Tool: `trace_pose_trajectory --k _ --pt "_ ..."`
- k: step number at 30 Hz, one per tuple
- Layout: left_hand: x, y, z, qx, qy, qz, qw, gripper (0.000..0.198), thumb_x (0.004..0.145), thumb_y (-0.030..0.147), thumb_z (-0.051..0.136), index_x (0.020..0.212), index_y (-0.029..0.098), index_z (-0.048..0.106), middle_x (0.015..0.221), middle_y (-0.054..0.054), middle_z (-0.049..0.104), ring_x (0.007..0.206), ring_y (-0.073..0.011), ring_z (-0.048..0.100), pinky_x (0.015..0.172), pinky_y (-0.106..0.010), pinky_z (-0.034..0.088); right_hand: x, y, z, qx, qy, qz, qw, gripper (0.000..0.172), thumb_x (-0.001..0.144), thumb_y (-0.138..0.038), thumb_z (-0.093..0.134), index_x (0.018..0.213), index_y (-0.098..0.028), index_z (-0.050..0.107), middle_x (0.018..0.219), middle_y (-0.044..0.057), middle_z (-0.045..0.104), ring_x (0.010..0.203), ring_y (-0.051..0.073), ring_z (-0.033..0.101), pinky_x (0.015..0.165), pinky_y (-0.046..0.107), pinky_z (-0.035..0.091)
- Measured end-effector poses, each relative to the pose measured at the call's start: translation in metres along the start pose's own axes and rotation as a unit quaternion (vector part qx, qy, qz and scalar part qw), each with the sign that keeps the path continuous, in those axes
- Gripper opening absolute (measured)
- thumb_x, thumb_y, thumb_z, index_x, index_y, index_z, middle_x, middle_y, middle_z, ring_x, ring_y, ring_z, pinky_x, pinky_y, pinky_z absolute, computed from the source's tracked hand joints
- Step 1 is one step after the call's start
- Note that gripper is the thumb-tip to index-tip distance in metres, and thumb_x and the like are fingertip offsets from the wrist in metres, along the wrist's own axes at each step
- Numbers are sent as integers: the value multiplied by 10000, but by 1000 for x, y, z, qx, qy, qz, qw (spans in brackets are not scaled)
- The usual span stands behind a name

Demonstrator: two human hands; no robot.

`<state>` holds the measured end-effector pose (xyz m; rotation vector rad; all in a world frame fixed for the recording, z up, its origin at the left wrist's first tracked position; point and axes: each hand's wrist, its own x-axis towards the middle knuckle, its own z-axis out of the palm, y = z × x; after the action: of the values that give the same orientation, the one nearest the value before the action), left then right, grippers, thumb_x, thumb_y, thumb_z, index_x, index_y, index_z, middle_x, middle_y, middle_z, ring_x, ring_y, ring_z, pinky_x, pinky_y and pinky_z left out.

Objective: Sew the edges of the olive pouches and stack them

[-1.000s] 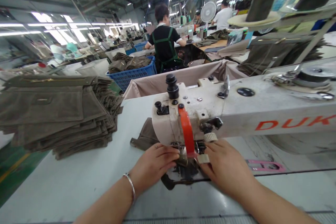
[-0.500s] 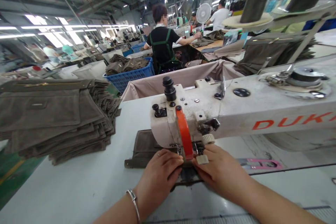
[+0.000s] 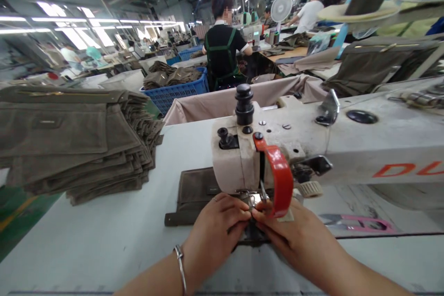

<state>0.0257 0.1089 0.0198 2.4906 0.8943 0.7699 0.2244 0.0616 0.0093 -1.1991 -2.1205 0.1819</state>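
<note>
A dark brown fabric piece (image 3: pixel 196 188) lies flat under the head of a white sewing machine (image 3: pixel 231 162). My left hand (image 3: pixel 222 222) pinches its near edge just left of the presser foot, thumb and fingers pressed together. From the right, my right hand (image 3: pixel 291 229) grips the same edge, its fingertips almost touching those of the left. A red curved guard (image 3: pixel 281 180) partly covers the right fingers. Exactly how the cloth lies between the fingertips is hidden, as is the needle point.
A tall stack of brown fabric pieces (image 3: pixel 76 138) sits on the table's left. Pink-handled thread snips (image 3: pixel 360 223) lie right of my right hand. Beyond the machine are a pinkish cloth-lined bin (image 3: pixel 215 99), a blue crate (image 3: pixel 173 95) and a co-worker (image 3: pixel 224 51) facing away.
My fingertips have come closer together at the presser foot. The view has shifted, so the machine appears larger and farther right. The co-worker's outstretched arm has drawn in.
</note>
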Motion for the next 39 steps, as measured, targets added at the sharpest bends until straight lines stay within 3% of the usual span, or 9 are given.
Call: trace_pose_trajectory --k 9,13,18,25,39 --pt "6 -10 7 34 45 23 998 131 895 141 572 884 214 680 935 -3 692 895 -167 637 885 -349 514 3 9 11 -39 4 5 999 190 889 -141 509 936 -191 686 942 85 684 871 239 627 752 388 540" --pt "6 -19 13 67 33 23 997 135 879 132 584 901 225 679 967 -4 691 975 -193 617 937 -389 485 4 13 15 -32 -20 49 998 193 903 -157 496 953 -179 681 942 95 678 886 253 616 770 414 525" --pt "7 -26 17 62 18 -16 998 135 858 117 597 877 222 680 956 -12 694 967 -220 617 884 -397 509 7 13 15 -60 -20 50 997 179 890 -152 520 936 -184 690 894 87 682 829 257 607 730 405 518" --pt "13 -23 12 39 3 -36 999 142 828 106 637 872 225 699 950 -7 703 981 -234 622 892 -408 509 5 15 18 -50 -6 61 997 178 889 -146 512 934 -177 682 905 82 681 852 241 605 755 381 512" --pt "19 -14 4 28 29 -60 997 183 756 58 706 820 229 717 903 0 712 962 -220 626 871 -354 517 6 15 21 -39 6 75 996 182 908 -186 507 971 -182 678 936 92 666 891 240 584 788 382 500"
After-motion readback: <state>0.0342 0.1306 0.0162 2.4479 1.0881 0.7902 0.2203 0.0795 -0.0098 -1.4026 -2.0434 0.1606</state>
